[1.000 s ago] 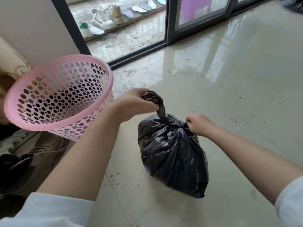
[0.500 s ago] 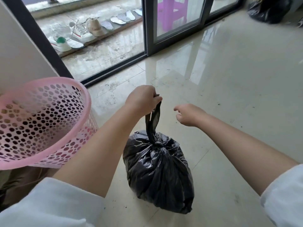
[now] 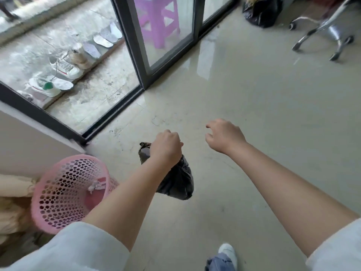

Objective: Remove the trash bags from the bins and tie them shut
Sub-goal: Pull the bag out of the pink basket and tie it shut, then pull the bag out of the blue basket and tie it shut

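- The left hand (image 3: 166, 148) is gripping the gathered neck of the black trash bag (image 3: 176, 180) at centre frame, so the bag is hanging off the floor.
- The right hand (image 3: 224, 135), just right of it, is hanging empty with fingers loosely curled.
- The pink bin (image 3: 68, 192) at lower left is sitting without a liner, only scraps showing inside.
- This bag is looking done; another black bag (image 3: 261, 10) is waiting at the upper right, its knot hard to judge.

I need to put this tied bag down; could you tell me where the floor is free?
Bare tile lies ahead of the right hand, between the sliding door frame and the chair base. It is crowded left, around the pink bin.
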`<action>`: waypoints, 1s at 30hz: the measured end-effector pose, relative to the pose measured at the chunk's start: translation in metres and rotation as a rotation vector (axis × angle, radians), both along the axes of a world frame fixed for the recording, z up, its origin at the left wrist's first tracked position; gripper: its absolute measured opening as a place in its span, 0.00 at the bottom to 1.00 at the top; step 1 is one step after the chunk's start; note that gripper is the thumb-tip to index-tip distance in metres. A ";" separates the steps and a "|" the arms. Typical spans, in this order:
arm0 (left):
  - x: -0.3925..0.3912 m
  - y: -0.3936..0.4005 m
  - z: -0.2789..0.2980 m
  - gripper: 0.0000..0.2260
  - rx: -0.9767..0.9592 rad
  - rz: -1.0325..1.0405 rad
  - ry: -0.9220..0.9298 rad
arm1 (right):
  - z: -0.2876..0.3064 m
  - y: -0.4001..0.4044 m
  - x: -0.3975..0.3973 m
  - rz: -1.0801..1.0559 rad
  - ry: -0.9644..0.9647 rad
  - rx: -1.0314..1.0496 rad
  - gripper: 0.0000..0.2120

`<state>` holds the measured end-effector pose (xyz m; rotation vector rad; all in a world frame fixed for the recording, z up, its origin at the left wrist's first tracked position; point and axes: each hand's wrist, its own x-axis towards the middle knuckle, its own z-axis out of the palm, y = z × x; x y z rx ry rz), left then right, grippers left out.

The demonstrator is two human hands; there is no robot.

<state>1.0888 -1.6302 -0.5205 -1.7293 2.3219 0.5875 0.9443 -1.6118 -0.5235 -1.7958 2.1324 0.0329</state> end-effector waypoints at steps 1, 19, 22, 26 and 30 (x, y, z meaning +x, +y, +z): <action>-0.017 0.000 0.032 0.14 -0.012 -0.011 0.013 | 0.032 0.005 -0.016 -0.032 0.004 -0.017 0.17; -0.374 0.040 0.381 0.14 -0.439 -0.499 -0.119 | 0.381 0.133 -0.348 -0.503 0.154 -0.198 0.18; -0.448 0.046 0.382 0.16 -0.446 -0.649 -0.141 | 0.384 0.143 -0.402 -0.567 0.175 -0.168 0.18; -0.555 0.047 0.378 0.17 -0.413 -0.819 -0.135 | 0.389 0.146 -0.490 -0.661 0.205 -0.150 0.18; -0.665 0.057 0.379 0.17 -0.349 -0.986 -0.092 | 0.393 0.157 -0.583 -0.780 0.216 -0.123 0.17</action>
